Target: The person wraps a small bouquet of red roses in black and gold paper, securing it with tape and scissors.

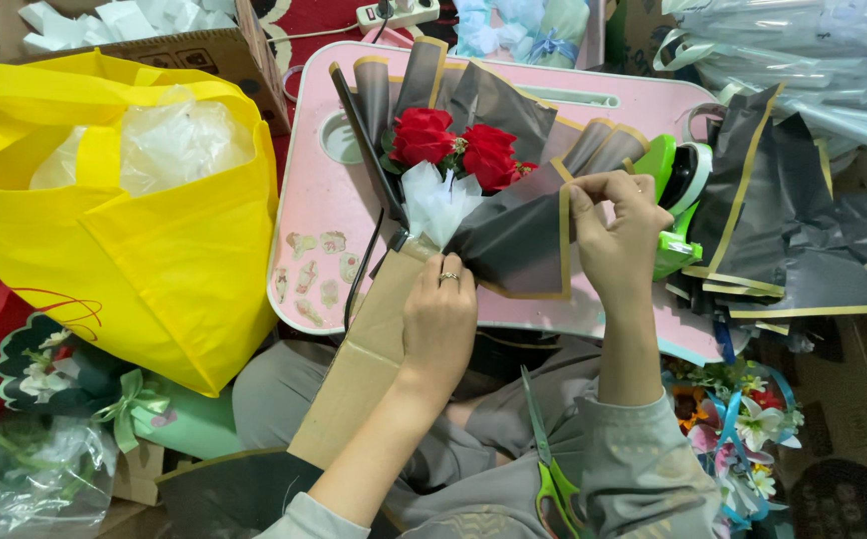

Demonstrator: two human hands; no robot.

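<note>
A small bouquet of red roses [453, 145] with white tissue [435, 203] lies on a pink lap table [319, 215], wrapped in black sheets with gold edges [513, 235]. My left hand [440, 314], a ring on one finger, grips the bouquet's base where the wrapping gathers. My right hand [615, 232] pinches the gold-edged corner of a black sheet at the bouquet's right side. A strip of brown cardboard [364, 369] slopes from the table edge down across my lap.
A big yellow bag [154, 250] with clear plastic stands left. Green-handled scissors [551, 469] rest on my lap. A green tape dispenser [678, 190] and loose black sheets [803, 240] lie right. Finished bouquets [743, 424] sit lower right and lower left [84, 389].
</note>
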